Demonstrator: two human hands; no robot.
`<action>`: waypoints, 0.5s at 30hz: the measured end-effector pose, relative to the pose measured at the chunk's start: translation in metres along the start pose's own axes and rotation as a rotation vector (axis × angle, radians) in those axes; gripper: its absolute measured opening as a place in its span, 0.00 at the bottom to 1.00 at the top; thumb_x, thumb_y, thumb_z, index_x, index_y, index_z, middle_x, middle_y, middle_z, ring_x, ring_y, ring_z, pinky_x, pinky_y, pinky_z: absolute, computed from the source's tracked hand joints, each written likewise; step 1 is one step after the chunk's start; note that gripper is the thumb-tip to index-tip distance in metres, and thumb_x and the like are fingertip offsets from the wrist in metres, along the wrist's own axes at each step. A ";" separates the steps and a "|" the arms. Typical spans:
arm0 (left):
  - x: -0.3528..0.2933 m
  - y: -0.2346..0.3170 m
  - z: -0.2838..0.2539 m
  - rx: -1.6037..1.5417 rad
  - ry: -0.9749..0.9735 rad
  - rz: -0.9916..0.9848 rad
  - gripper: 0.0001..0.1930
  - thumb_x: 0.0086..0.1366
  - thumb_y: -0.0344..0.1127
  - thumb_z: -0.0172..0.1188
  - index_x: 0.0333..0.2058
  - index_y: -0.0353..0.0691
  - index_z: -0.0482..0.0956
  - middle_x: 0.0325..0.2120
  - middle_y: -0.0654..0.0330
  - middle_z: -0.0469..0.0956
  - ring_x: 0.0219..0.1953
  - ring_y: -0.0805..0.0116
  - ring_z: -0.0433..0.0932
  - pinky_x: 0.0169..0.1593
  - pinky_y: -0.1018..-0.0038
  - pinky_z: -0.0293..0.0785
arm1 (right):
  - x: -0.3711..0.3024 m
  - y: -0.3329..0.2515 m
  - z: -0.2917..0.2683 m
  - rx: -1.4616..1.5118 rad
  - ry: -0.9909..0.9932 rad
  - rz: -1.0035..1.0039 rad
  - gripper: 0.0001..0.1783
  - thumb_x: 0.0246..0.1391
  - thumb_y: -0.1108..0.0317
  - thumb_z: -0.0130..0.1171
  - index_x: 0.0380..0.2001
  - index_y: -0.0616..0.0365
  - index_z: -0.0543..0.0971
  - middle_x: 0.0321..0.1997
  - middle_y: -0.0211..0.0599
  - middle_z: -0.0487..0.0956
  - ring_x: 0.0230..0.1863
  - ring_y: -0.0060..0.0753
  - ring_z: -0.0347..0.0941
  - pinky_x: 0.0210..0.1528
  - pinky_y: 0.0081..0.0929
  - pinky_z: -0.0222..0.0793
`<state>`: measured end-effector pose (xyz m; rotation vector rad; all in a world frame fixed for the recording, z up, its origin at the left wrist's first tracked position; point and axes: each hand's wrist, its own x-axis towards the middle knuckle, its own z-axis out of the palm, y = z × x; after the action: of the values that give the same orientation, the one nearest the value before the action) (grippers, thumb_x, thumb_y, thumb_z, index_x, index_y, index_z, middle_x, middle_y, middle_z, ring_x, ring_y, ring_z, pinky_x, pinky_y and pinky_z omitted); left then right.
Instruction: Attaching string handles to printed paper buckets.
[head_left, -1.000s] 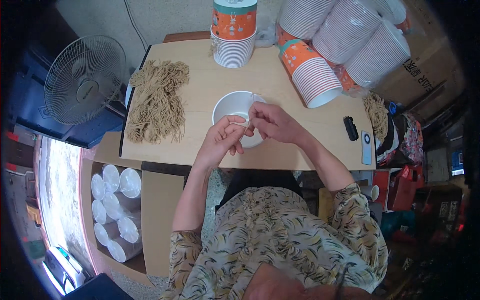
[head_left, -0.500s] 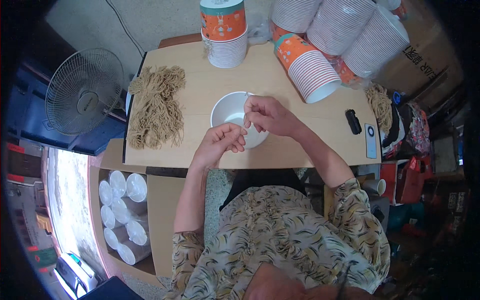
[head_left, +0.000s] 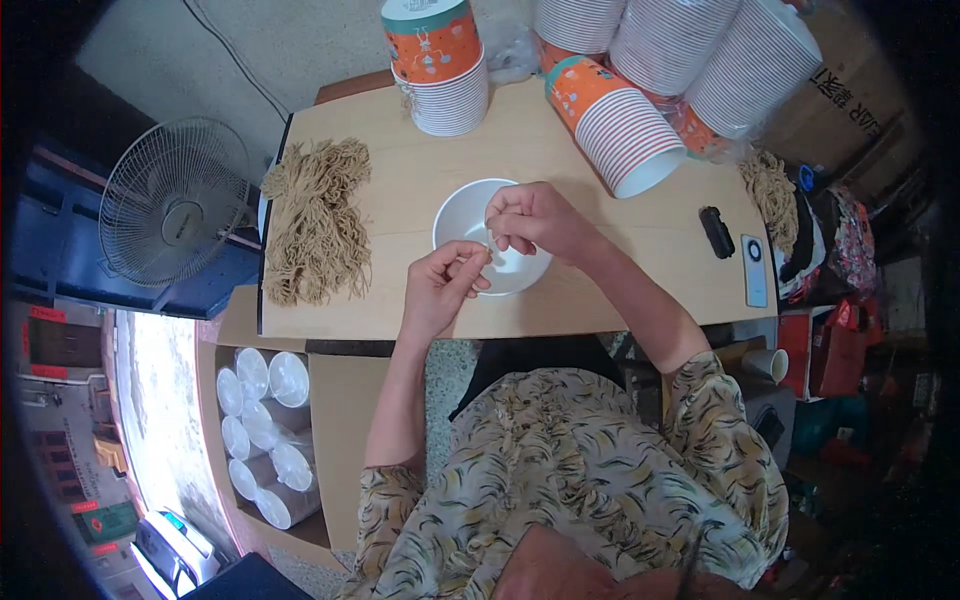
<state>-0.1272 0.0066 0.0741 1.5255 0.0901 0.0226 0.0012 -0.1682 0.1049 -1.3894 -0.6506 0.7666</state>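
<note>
Bowl (head_left: 460, 216) lies slightly farther right under left hand (head_left: 437, 286) and right hand (head_left: 536, 219) than before, both pinched narrow, contents unclear.

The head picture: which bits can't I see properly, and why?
Head view: anything between the fingertips of the left hand and right hand is too small to tell.
Head view: part of the white bowl's rim is hidden behind the right hand.
Head view: the top of the upright tub stack is cut off by the upper edge.
</note>
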 end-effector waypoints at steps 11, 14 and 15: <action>-0.006 -0.010 0.011 0.211 0.257 0.372 0.07 0.64 0.24 0.65 0.42 0.33 0.83 0.33 0.61 0.82 0.25 0.80 0.78 0.29 0.83 0.75 | -0.001 -0.004 0.012 -0.051 0.033 0.155 0.07 0.52 0.71 0.59 0.31 0.65 0.79 0.20 0.35 0.79 0.12 0.14 0.65 0.14 0.15 0.56; -0.005 -0.011 0.016 0.117 0.322 0.360 0.09 0.65 0.24 0.64 0.44 0.33 0.82 0.32 0.60 0.81 0.27 0.79 0.79 0.30 0.83 0.76 | -0.002 -0.007 0.015 -0.087 0.042 0.177 0.06 0.51 0.71 0.59 0.31 0.64 0.79 0.20 0.34 0.79 0.12 0.15 0.67 0.14 0.14 0.59; -0.007 -0.010 0.017 0.114 0.324 0.359 0.09 0.65 0.24 0.64 0.44 0.33 0.82 0.32 0.60 0.81 0.27 0.79 0.79 0.30 0.83 0.76 | -0.002 -0.005 0.015 -0.089 0.040 0.179 0.06 0.51 0.71 0.59 0.31 0.64 0.79 0.20 0.34 0.79 0.12 0.15 0.67 0.14 0.14 0.59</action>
<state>-0.1329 -0.0115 0.0654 1.6249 0.0752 0.5604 -0.0118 -0.1607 0.1115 -1.5559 -0.5393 0.8569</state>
